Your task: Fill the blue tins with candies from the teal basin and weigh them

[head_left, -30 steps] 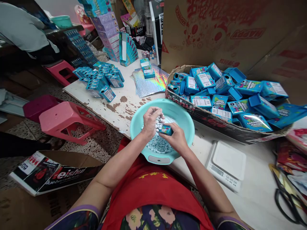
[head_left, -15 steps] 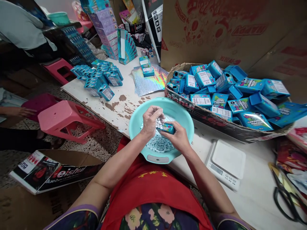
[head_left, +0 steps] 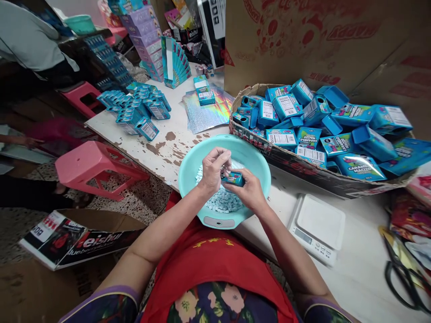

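At the far left, a pink stool (head_left: 84,167) stands on the speckled floor, with an open black-and-white carton (head_left: 76,244) near it. On the left part of the table (head_left: 116,131), a cluster of blue boxes (head_left: 136,110) stands close together. To their right, shiny sheets (head_left: 197,117) lie flat under a blue-and-white pack (head_left: 205,95). A turquoise basin (head_left: 186,172), at the table's front edge, holds many pale pellets (head_left: 224,202). Above it, the left hand (head_left: 214,171) has bent fingers at the near end of a small box (head_left: 235,178); whether they grip any pellets I cannot tell. The right hand (head_left: 248,189) is clamped around that box, over the basin. Just beside the basin, a large tray (head_left: 286,162) is heaped with blue packets (head_left: 308,137). Further right are a white scale (head_left: 321,224) and black-handled scissors (head_left: 400,278).
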Demonstrator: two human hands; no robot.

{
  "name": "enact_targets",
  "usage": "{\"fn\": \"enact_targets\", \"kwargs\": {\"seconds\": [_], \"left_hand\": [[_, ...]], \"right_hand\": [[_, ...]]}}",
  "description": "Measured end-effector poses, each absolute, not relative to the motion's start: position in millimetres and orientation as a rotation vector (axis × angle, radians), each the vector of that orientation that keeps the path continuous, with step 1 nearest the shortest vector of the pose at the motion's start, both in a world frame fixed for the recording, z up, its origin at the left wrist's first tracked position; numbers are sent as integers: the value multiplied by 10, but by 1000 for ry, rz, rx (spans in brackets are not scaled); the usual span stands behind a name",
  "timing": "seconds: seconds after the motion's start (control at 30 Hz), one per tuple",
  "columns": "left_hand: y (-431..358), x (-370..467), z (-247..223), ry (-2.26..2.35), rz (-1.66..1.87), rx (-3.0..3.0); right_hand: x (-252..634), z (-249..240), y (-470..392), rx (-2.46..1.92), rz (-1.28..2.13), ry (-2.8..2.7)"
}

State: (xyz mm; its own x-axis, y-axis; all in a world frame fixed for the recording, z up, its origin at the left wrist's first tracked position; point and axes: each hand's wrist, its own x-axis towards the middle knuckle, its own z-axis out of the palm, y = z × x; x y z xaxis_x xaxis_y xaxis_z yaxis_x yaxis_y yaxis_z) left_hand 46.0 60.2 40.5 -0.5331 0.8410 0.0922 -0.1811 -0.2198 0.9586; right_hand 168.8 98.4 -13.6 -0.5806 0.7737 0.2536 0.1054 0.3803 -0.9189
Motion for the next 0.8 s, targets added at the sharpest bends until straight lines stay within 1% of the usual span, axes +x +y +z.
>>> {"fn": "enact_targets", "kwargs": {"seconds": [0.07,0.13,0.17,0.27,0.3,0.37,0.43,0.5,0.63,0.7,0.8], "left_hand": [[578,323,433,1357,1838,872],[553,134,428,1547,1651,1033],[541,52,405,1679,1445,1177],[523,-4,241,1951,572,1705],[523,54,163,1955,335,1856],[528,239,3,1820,35,2071],[518,418,-124,1630,-110,2172],[469,495,-185,1514,-183,2228],[271,323,-124,1374,-321,2305],[180,186,-62,1379,-430,2255],[126,28,-23,1532,-498,2121]], "right_hand": [[1777,-147,1032,-780,1245,-1877],[1895,-151,1077,-807,1219,-1765],[1950,-149,1095,-807,1197,-1707],[2031,-140,1119,-753,1150,-1619],[2024,-141,1119,-737,1138,-1611],[1974,-154,1114,-743,1118,-1574],[1906,-188,1113,-803,1106,-1512],[1852,-232,1120,-870,1098,-1479],[1810,-294,1151,-933,1055,-1519],[1808,-300,1159,-945,1049,-1551],[1811,-287,1161,-960,1065,-1570]]}}
